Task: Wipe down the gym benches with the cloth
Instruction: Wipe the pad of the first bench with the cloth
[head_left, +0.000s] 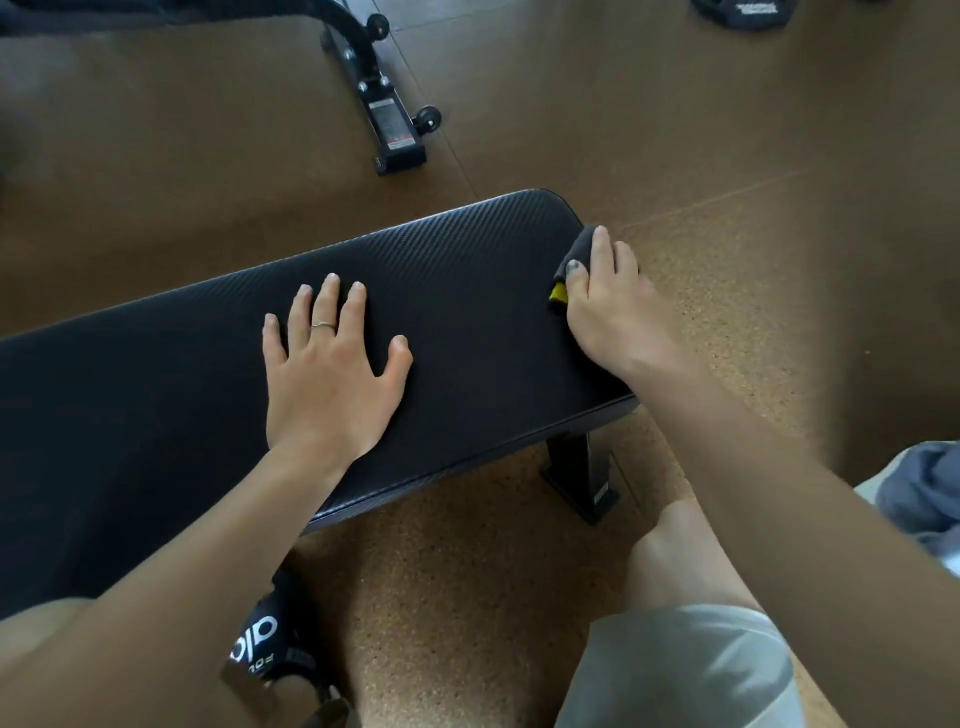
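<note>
A flat black padded gym bench (467, 291) with a textured top runs from the left edge to the middle of the view. My left hand (327, 364) lies flat on the pad, fingers spread. At the bench's right end edge my right hand (605, 306) grips a dark grey cloth (574, 254) with a yellow patch, pressing it against the end of the pad. Most of the cloth is hidden under my fingers.
The bench's black leg (582, 478) stands on the brown cork floor (779, 182). Another bench's black frame with wheels (384, 104) is at the back. A dark bag (743, 10) lies at the top right. My knee, shorts and sandalled foot (275, 649) are below.
</note>
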